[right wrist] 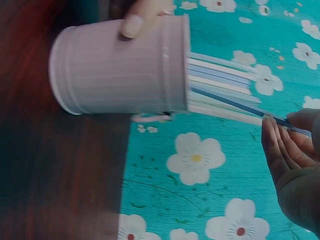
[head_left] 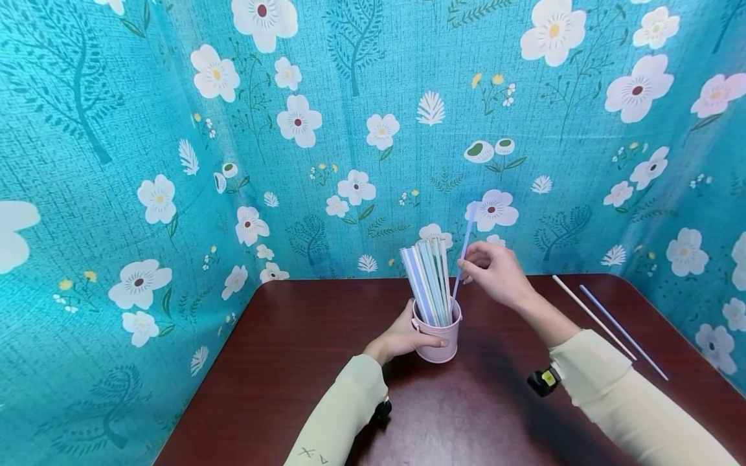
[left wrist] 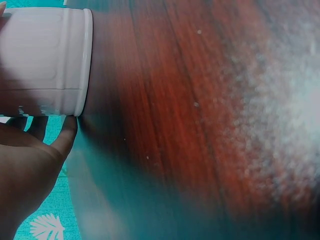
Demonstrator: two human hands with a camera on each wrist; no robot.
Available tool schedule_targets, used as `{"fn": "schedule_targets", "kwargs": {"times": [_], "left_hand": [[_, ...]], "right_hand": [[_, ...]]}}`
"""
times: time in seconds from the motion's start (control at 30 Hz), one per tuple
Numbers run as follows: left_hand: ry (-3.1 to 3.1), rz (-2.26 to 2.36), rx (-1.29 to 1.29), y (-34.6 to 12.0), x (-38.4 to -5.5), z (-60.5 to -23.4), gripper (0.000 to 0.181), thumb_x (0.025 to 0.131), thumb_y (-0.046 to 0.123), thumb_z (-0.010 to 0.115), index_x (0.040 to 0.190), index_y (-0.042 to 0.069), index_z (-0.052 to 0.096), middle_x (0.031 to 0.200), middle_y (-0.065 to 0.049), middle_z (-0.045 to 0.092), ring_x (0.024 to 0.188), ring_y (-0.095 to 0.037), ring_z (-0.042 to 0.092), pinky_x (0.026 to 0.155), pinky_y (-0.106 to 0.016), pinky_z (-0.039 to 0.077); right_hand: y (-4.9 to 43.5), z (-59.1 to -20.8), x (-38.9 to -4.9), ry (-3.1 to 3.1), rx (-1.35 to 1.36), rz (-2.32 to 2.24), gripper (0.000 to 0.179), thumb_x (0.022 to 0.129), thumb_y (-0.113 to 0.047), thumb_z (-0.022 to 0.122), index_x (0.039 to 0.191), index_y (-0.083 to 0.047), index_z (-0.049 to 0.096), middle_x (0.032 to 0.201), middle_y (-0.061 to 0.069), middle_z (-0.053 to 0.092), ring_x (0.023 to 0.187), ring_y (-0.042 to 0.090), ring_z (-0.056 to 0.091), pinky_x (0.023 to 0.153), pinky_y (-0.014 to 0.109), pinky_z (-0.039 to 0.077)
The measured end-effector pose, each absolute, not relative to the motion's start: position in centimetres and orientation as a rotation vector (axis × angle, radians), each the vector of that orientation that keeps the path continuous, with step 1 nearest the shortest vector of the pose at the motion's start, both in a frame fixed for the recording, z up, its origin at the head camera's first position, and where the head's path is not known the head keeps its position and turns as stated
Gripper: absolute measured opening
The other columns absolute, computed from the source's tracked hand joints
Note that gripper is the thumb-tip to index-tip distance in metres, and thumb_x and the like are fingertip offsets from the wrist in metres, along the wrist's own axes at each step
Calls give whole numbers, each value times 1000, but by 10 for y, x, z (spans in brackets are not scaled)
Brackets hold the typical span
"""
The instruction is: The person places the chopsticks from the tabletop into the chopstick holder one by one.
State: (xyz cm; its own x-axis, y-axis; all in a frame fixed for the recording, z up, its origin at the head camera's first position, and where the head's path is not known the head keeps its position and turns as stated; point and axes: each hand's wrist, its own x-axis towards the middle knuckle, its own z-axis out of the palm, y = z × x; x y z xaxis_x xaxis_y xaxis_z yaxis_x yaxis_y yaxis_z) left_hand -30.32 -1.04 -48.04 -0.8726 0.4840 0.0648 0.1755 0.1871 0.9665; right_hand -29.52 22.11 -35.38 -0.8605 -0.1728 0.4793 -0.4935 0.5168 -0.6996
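Note:
A small pale pink bucket (head_left: 437, 344) on the table holds a bundle of pastel drinking straws (head_left: 428, 278) in blue, white and green. My left hand (head_left: 402, 336) grips the bucket from its left side, the thumb lying across the front. Fingers of that hand reach round beneath the pail's far side in the left wrist view. My right hand (head_left: 492, 270) pinches a blue straw (head_left: 468, 233) between thumb and fingertips, to the right of the bundle. This straw's lower end is inside the bucket, hidden behind the rim, and its top leans slightly right.
To the right on the dark red-brown table (head_left: 291, 362) lie a white straw (head_left: 594, 317) and a blue straw (head_left: 623, 331), roughly parallel. A teal flowered cloth (head_left: 350, 162) hangs behind the table and along both sides.

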Motion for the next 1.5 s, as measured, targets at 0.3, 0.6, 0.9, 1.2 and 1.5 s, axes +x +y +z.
{"fn": "schedule_targets", "kwargs": {"times": [0.3,0.6,0.9,1.2,1.5], "left_hand": [[2205,1753,630,-10,-304,-478,99,72,15,93,150,28,32,143,6,49,124,-11,54,112,-38,38],[2193,1735,652,-11,-303,-478,102,75,16,91,153,31,28,145,7,46,124,-11,53,111,-38,40],[2197,1750,658,-10,-304,-477,100,75,14,91,153,25,29,145,3,48,123,-12,54,110,-35,40],[2189,1751,649,-10,-303,-481,102,75,14,91,153,28,28,144,7,47,124,-10,52,111,-36,39],[2204,1764,659,-10,-304,-480,103,73,13,92,153,22,28,142,3,50,124,-12,52,111,-35,38]], "right_hand": [[209,-383,-297,-2534,593,1137,6,95,-7,71,94,-2,69,81,7,73,67,19,67,58,32,53],[203,-400,-299,-2564,613,945,4,91,-5,73,92,-1,72,80,6,72,71,15,64,64,34,52],[203,-404,-300,-2550,562,845,6,89,-8,76,87,-3,74,79,5,64,70,17,55,61,34,46],[206,-402,-296,-2576,562,855,7,89,-13,77,87,-7,74,75,1,65,67,14,55,61,33,47],[236,-385,-298,-2594,464,872,18,95,-26,72,95,-8,75,85,3,71,74,18,62,68,36,49]]}}
